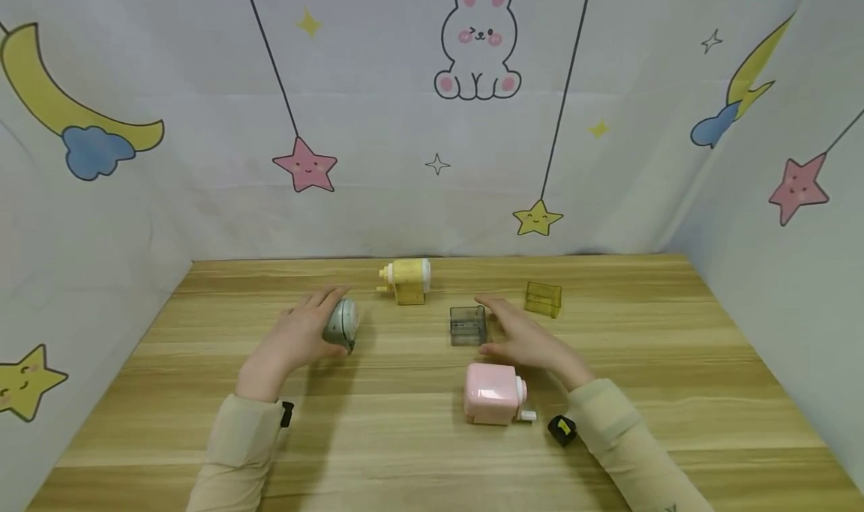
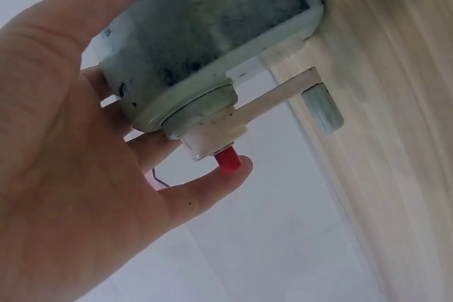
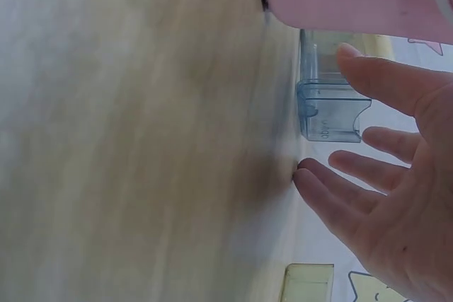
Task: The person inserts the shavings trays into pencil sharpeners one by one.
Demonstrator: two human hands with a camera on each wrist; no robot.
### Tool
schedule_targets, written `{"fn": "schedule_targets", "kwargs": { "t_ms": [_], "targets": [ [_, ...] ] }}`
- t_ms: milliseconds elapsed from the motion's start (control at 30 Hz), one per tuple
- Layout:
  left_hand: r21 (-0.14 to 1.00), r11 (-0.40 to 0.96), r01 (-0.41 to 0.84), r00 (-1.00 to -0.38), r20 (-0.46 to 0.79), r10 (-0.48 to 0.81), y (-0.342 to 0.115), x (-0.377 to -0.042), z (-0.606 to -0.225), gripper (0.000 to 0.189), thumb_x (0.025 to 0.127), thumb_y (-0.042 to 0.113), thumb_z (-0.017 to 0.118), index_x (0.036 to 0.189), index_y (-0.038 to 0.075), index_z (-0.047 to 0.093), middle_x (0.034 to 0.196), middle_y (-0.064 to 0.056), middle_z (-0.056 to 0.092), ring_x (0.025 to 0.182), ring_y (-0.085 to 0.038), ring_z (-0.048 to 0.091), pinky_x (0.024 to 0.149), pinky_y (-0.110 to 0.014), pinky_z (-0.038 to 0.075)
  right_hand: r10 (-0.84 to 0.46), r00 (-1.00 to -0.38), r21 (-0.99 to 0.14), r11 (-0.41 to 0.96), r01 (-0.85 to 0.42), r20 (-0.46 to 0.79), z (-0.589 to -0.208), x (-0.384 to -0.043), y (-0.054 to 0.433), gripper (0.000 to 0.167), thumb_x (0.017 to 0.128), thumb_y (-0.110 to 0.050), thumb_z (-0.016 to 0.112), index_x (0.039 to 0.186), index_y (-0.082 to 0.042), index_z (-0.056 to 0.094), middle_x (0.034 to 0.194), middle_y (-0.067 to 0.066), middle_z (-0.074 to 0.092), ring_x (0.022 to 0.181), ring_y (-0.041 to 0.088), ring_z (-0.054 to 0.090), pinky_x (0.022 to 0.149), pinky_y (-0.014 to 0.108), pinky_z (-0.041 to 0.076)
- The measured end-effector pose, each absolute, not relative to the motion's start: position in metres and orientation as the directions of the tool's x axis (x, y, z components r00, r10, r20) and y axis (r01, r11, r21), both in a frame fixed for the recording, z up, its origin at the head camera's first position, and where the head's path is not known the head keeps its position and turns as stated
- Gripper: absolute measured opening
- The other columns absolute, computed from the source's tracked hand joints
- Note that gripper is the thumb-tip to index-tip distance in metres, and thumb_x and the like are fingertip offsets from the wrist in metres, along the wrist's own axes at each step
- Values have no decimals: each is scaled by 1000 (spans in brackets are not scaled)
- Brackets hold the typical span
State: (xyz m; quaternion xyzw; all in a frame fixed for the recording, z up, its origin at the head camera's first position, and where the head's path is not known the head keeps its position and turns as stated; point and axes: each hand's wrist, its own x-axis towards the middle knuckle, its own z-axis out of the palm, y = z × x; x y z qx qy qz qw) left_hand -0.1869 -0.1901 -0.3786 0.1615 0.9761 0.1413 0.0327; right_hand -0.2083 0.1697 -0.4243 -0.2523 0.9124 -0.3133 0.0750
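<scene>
My left hand (image 1: 293,339) holds a grey-green crank pencil sharpener (image 1: 344,322) at the left of the table, fingers and thumb round its body. In the left wrist view the sharpener's crank handle (image 2: 324,107) sticks out, and one fingertip is by a red tip (image 2: 228,159) at the crank's hub. At the right, my right hand (image 1: 523,337) has its fingers spread beside a clear grey shavings drawer (image 1: 467,327); whether it touches the drawer I cannot tell. A pink crank pencil sharpener (image 1: 490,394) stands just in front of that hand.
A yellow crank pencil sharpener (image 1: 409,273) stands at the back middle. To its right lies a clear yellow shavings drawer (image 1: 543,300). Near the right sleeve is a small black object with a yellow mark (image 1: 562,429). Patterned white cloth (image 1: 378,197) walls the table's back and sides.
</scene>
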Motion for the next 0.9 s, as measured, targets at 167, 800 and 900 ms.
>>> {"fn": "schedule_targets", "kwargs": {
  "t_ms": [167,800,900],
  "targets": [
    [297,906,301,-947,-14,320,-189,-189,-381,96,74,23,83,151,12,27,150,-22,36,134,-49,35,98,-74,34,-509,-861,-595,683,-422,26,-425,-211,170,82,84,-21,74,150,-6,28,154,18,32,141,39,33,116,56,28],
    [265,920,289,-956,23,293,-186,-192,-386,80,76,14,81,143,4,38,138,-24,48,124,-49,46,94,-69,40,-523,-851,-544,702,-459,43,-426,-219,169,73,88,-24,70,148,-6,33,152,16,38,139,36,38,115,52,32],
    [264,919,292,-955,28,296,-185,-193,-387,78,76,15,81,142,4,39,137,-23,49,123,-49,47,94,-69,40,-528,-848,-536,703,-467,47,-428,-220,170,71,88,-24,69,147,-5,35,151,17,40,138,36,39,115,52,32]
  ]
}}
